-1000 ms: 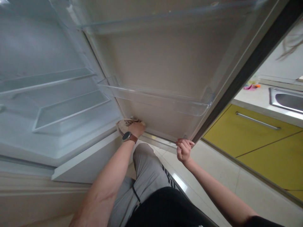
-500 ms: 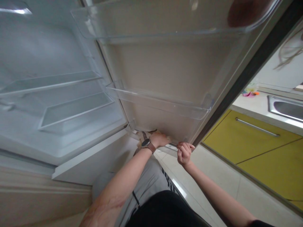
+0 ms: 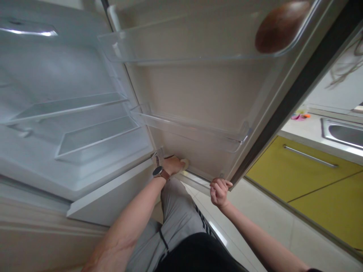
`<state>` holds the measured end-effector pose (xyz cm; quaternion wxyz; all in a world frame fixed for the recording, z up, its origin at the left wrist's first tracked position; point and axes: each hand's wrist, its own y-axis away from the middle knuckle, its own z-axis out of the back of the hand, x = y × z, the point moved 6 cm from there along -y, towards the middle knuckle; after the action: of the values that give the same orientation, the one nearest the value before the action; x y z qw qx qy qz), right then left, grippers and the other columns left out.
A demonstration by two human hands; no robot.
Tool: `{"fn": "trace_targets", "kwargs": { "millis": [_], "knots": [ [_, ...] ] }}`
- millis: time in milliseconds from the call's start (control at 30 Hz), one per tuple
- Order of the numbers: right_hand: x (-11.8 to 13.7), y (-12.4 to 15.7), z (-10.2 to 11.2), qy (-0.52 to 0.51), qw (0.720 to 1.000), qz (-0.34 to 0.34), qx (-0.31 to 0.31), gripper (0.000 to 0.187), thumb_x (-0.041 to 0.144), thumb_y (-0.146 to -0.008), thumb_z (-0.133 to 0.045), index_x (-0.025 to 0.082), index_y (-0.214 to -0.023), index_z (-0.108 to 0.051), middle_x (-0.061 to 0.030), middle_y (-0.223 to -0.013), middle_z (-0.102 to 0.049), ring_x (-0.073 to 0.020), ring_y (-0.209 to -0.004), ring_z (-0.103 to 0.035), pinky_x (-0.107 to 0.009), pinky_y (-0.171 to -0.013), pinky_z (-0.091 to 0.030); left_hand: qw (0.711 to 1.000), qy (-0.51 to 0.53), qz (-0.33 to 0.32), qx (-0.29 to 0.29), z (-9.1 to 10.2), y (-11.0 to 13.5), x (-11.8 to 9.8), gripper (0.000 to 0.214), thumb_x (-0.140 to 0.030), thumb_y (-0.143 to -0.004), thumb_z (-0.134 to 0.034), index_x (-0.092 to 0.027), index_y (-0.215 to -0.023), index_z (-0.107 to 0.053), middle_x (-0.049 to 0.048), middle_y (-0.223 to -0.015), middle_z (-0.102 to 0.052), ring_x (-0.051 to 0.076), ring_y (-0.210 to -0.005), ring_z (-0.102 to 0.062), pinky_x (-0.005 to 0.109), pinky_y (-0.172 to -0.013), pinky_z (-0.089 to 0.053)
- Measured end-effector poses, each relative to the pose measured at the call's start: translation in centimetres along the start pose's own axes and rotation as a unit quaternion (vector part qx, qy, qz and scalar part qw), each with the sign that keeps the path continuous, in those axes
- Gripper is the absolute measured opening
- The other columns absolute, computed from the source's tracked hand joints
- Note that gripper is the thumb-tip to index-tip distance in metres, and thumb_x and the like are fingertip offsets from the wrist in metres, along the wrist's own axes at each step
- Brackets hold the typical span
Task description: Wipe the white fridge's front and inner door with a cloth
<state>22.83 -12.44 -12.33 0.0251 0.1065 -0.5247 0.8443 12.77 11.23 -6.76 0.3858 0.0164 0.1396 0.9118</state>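
Note:
The fridge door [image 3: 198,87] stands wide open. At its bottom, my left hand [image 3: 173,165], with a watch [image 3: 158,171] on the wrist, is closed on a beige cloth [image 3: 185,164] inside the lowest door shelf [image 3: 195,177]. Part of the cloth is hidden under the fingers. My right hand [image 3: 219,191] has its fingers curled over the outer end of that lowest shelf, by the door's lower corner. Above them runs a clear middle door shelf [image 3: 193,130]. A brown rounded object [image 3: 279,28] sits in the upper door shelf [image 3: 181,47].
To the left is the fridge interior [image 3: 65,71] with glass shelves [image 3: 96,134] and a light [image 3: 31,32]. Yellow cabinets [image 3: 312,177] with a sink [image 3: 344,132] above stand on the right. Pale floor tiles [image 3: 255,215] lie below.
My left hand has moved left along the lowest shelf with the cloth, toward the hinge side. My right hand keeps its hold. The view has shifted slightly.

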Motion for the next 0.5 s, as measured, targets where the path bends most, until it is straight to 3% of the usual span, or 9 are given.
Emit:
{"fn": "trace_targets", "kwargs": {
  "millis": [267,500],
  "knots": [
    [0.7,0.5,-0.1,0.001,1.000,-0.008,-0.008,0.013,0.014,-0.088,-0.049,0.021,-0.078,-0.053,-0.0005,-0.075,-0.059,-0.0181,-0.075,-0.054,-0.040,-0.083,-0.027,0.999,-0.018,-0.047,-0.006,-0.2,1.6,-1.0,0.050,-0.049,-0.102,-0.043,-0.018,-0.113,-0.082,0.0176,-0.124,-0.075,0.035,-0.120,-0.069,0.039,-0.097,-0.054],
    [1.0,0.4,0.0,0.011,1.000,-0.005,-0.013,0.014,0.015,-0.089,-0.049,0.021,-0.077,-0.053,-0.0007,-0.075,-0.059,-0.0181,-0.074,-0.054,-0.040,-0.083,-0.026,0.994,-0.019,-0.104,-0.001,-0.8,2.8,-5.4,0.059,-0.053,-0.101,-0.041,-0.014,-0.110,-0.083,0.0207,-0.118,-0.076,0.035,-0.115,-0.072,0.037,-0.092,-0.056]
  ]
}}
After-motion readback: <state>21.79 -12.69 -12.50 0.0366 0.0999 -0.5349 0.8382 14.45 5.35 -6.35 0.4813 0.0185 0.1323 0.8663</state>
